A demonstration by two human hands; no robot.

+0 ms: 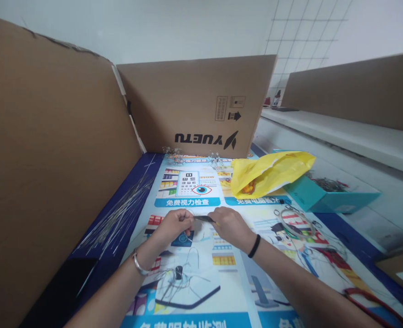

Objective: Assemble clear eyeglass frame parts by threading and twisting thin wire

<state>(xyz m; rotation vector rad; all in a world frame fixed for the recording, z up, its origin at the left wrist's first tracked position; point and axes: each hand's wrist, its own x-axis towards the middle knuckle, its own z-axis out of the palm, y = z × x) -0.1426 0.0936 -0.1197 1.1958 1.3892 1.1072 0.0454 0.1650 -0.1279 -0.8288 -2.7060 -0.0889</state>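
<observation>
My right hand [231, 224] is closed in a fist around a dark, narrow-tipped tool [204, 218] with a hint of yellow by the grip. Its kind is not clear. The tip points left and reaches the fingers of my left hand [178, 224]. Those fingers are pinched together, and what they hold is too small to make out. Below my left hand, a loose cluster of thin wires [179, 274] with a black piece at its middle lies on the printed sheet [235, 291].
A bundle of thin straight wires [119, 214] lies at the left. Cardboard panels [191, 105] stand behind and left. On the right are a yellow bag [273, 171], a teal box [331, 200] with small items, a wire coil [313, 228] and a red-handled object [365, 296].
</observation>
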